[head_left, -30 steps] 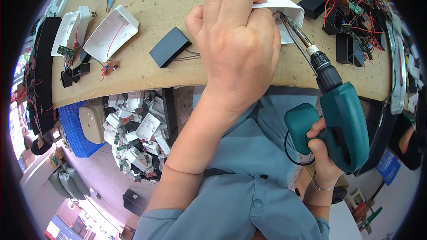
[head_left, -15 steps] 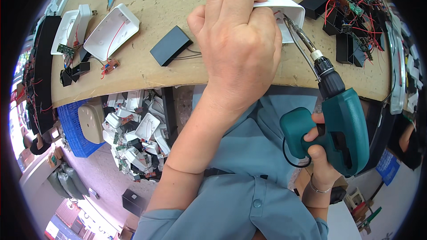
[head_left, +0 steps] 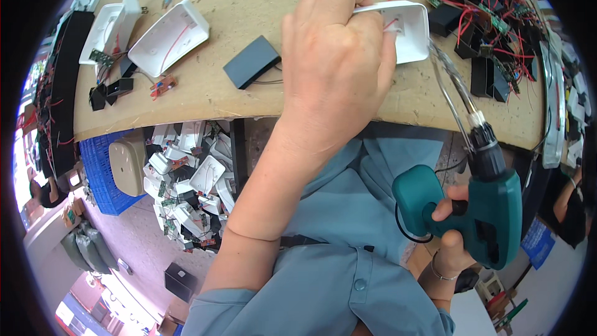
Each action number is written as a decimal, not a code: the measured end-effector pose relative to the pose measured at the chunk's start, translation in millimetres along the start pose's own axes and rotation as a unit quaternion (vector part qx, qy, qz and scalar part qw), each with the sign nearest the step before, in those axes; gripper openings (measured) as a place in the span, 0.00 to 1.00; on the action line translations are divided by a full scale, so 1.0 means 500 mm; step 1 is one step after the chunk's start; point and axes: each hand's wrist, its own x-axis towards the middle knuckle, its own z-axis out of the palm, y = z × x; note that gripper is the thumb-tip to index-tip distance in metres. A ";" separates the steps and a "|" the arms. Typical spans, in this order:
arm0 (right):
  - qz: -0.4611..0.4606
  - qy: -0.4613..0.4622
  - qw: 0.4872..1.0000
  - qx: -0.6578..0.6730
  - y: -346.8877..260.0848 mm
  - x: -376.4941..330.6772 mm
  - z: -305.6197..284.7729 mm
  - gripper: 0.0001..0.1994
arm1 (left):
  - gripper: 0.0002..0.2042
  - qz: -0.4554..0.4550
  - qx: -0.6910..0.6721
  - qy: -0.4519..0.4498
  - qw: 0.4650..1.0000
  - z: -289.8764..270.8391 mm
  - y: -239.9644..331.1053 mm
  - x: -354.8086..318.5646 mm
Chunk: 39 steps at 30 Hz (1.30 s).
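Observation:
My left hand point(head_left: 339, 65) is closed round the edge of a white plastic case point(head_left: 411, 37) over the bench; its fingertips are partly hidden. A red wire and a small metal contact show inside the case. My right hand point(head_left: 453, 236) grips a green, pistol-shaped soldering gun point(head_left: 494, 211) by its handle, fingers at the trigger. Its metal tip and thin feed tube point up beside the case's right edge, apart from it. Left of my left hand, a dark rectangular box point(head_left: 252, 62) with thin leads lies on the bench.
Open white cases point(head_left: 169, 37) and a loose circuit board point(head_left: 163, 86) lie on the left of the bench point(head_left: 205, 102). Black boxes with red wires and boards point(head_left: 488, 78) crowd the right. Below the bench, a heap of white case parts point(head_left: 189, 180) sits beside a blue crate point(head_left: 102, 174).
The soldering gun's tip has come out of the white case, as my right hand moved it right and down. My left hand still holds the case, nearly in place.

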 end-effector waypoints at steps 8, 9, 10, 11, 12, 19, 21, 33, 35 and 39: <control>-0.051 -0.012 0.993 0.102 0.020 -0.007 -0.042 0.33 | 0.04 -0.148 -0.269 0.043 0.951 -0.085 -0.039 0.020; -0.057 -0.024 0.992 0.106 0.025 -0.003 -0.048 0.33 | 0.04 -0.261 -0.338 0.054 0.903 -0.123 -0.040 0.031; -0.064 -0.027 0.992 0.102 0.027 -0.003 -0.059 0.33 | 0.05 -0.368 -0.411 0.061 0.832 -0.165 -0.040 0.049; -0.074 -0.032 0.992 0.100 0.032 -0.003 -0.062 0.33 | 0.10 -0.346 -0.370 0.077 0.859 -0.210 -0.071 0.057; -0.078 -0.036 0.991 0.104 0.032 0.001 -0.057 0.33 | 0.08 -0.306 -0.439 0.193 0.822 -0.228 -0.108 0.071; -0.091 -0.037 0.988 0.117 0.037 0.006 -0.074 0.35 | 0.08 -0.232 -0.257 0.255 0.903 -0.479 -0.278 0.159; -0.088 -0.035 0.989 0.116 0.036 0.004 -0.074 0.35 | 0.08 -0.269 -0.188 0.235 0.915 -0.500 -0.354 0.158; -0.077 -0.063 0.984 0.150 0.036 0.011 -0.064 0.34 | 0.14 -0.121 0.284 0.140 0.941 -0.500 -0.515 0.080; -0.091 -0.047 0.987 0.127 0.041 0.007 -0.059 0.33 | 0.13 -0.030 0.220 0.176 0.959 -0.412 -0.409 0.083; -0.083 -0.051 0.985 0.140 0.044 0.011 -0.043 0.33 | 0.13 0.013 0.197 -0.043 0.979 -0.323 -0.265 0.041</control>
